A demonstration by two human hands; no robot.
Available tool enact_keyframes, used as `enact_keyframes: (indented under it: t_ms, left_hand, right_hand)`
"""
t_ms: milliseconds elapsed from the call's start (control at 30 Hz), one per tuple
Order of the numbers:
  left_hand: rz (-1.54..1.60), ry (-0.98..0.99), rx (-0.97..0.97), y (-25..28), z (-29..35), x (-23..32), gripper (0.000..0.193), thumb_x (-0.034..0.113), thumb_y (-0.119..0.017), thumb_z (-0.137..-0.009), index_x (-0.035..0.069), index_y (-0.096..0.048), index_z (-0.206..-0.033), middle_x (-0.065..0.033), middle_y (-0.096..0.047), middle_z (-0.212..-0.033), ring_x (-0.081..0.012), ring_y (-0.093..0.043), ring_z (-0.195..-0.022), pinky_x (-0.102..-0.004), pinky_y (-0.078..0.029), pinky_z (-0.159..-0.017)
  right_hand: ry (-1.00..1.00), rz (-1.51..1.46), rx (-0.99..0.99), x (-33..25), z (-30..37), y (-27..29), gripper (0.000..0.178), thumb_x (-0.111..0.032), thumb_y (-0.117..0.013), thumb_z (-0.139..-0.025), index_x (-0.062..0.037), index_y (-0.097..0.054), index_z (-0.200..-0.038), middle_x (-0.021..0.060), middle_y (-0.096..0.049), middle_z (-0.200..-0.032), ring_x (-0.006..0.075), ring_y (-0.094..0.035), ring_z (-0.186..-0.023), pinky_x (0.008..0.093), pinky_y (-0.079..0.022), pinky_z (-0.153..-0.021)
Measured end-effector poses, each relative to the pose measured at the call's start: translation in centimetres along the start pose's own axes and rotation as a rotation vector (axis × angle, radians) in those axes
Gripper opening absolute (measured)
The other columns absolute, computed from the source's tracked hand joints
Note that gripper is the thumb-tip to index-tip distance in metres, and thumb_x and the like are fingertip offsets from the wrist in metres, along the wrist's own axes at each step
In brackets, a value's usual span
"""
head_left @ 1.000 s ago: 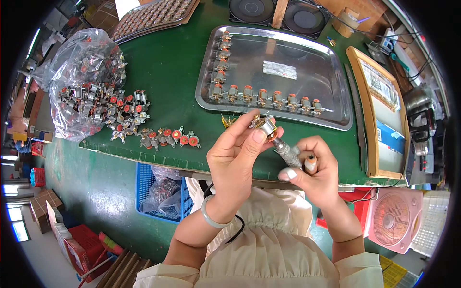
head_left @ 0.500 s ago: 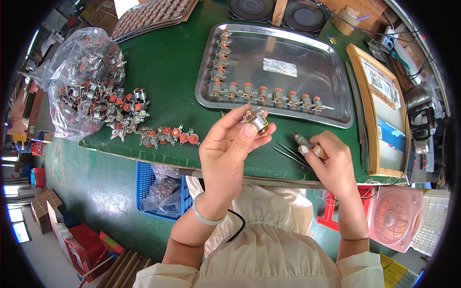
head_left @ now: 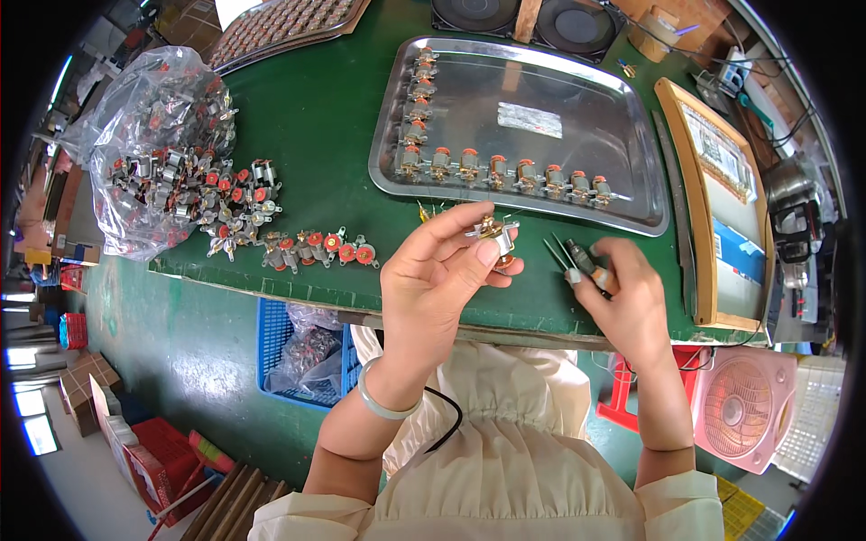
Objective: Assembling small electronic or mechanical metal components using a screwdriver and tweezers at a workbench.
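Observation:
My left hand [head_left: 439, 276] holds a small metal motor part [head_left: 494, 236] with an orange end between thumb and fingertips, above the green table's front edge. My right hand [head_left: 626, 293] grips a pair of pliers [head_left: 575, 259] with thin dark jaws pointing up-left, a little to the right of the part and apart from it. A steel tray [head_left: 622, 117] behind both hands carries a row and a column of similar orange-capped parts [head_left: 498, 169].
A clear plastic bag [head_left: 144, 144] of parts lies at the left, with loose parts [head_left: 316, 250] spilling toward the table edge. A wooden-framed board [head_left: 722, 198] stands at the right. Two black fans [head_left: 528, 16] sit at the back, a blue crate [head_left: 302, 343] below the table.
My right hand with the pliers has drawn away to the right from the part. My left hand keeps the part, now slightly lower and turned.

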State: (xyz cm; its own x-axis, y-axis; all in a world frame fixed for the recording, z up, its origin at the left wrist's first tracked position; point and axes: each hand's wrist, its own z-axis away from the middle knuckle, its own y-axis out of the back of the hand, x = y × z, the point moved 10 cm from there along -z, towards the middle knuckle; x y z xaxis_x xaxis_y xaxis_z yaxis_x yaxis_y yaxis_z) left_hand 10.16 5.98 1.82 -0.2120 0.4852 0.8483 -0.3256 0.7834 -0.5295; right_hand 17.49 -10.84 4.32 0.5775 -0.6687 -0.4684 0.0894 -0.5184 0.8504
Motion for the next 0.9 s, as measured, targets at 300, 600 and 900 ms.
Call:
enact_keyframes:
  t_ms: [300, 600, 900]
  left_hand:
    - [0.064, 0.012, 0.018, 0.1, 0.0, 0.0, 0.032, 0.006, -0.055, -0.084, -0.001, -0.049, -0.115, -0.0148, -0.061, -0.097, -0.0229, -0.062, -0.081, -0.03, -0.052, -0.069]
    - [0.294, 0.095, 0.032, 0.4, 0.0, -1.0, 0.036, 0.016, -0.051, -0.088, 0.004, -0.044, -0.12, -0.0146, -0.056, -0.109, -0.0235, -0.061, -0.089, -0.029, -0.052, -0.073]
    - [0.42, 0.138, 0.089, 0.6, 0.0, -1.8, 0.036, 0.019, -0.05, -0.088, 0.005, -0.042, -0.12, -0.0114, -0.054, -0.111, -0.0207, -0.059, -0.093, -0.0272, -0.051, -0.075]
  right_hand:
    - [-0.061, -0.687, 0.074, -1.0, -0.2, 4.6, 0.039, -0.031, -0.049, -0.078, 0.0062, -0.053, -0.087, 0.0041, -0.047, -0.066, 0.0102, -0.036, -0.054, 0.0225, -0.033, -0.055]
    - [0.192, -0.857, 0.054, -4.8, 1.9, 0.3, 0.037, 0.006, -0.062, -0.069, 0.0065, -0.049, -0.104, 0.0121, -0.06, -0.089, 0.0141, -0.057, -0.073, 0.0247, -0.045, -0.062]
    - [0.434, -0.592, 0.254, -7.5, 1.9, 1.5, 0.032, 0.007, -0.062, -0.068, 0.0061, -0.054, -0.099, 0.0162, -0.056, -0.087, 0.0233, -0.055, -0.074, 0.0296, -0.045, -0.063]
